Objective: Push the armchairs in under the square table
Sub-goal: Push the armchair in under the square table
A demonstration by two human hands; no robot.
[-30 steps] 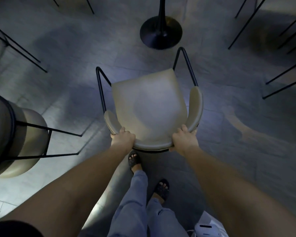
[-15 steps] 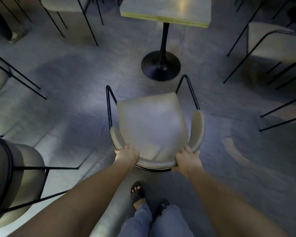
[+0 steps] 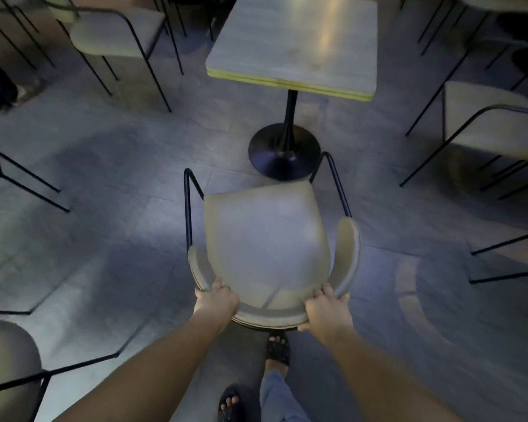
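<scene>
Two hands hold one armchair point(image 3: 265, 239) in the head view, the only view given. The left hand point(image 3: 217, 301) has its grip clenched on the left end of the curved backrest, fingers curled over the padded top edge and the thumb toward the seat side. The right hand point(image 3: 326, 310) grips the right end of the same backrest in the same way, its fingers wrapped over the rim where it bends into the right armrest. Both forearms reach forward from the bottom of the frame, roughly parallel.

The armchair stands upright on the floor point(image 3: 104, 178), its pale seat facing away from the person and toward the square table. Its black metal front legs rise on either side of the seat; the right one stands just beside the table's round base point(image 3: 284, 152), close to touching it as seen from above, though contact cannot be told. The front edge of the seat lies near that base and is not under the tabletop.

The counter point(image 3: 293, 47), a square top with a yellowish edge band, sits on a black central post above the round black base, directly ahead of the armchair and beyond it. Its top is bare.

Other chairs point(image 3: 494, 126) of the same kind stand around the edges of the frame, well apart from the held one. Below the backrest, the person's feet in dark sandals point(image 3: 277, 350) and light trouser legs show on the grey floor.
</scene>
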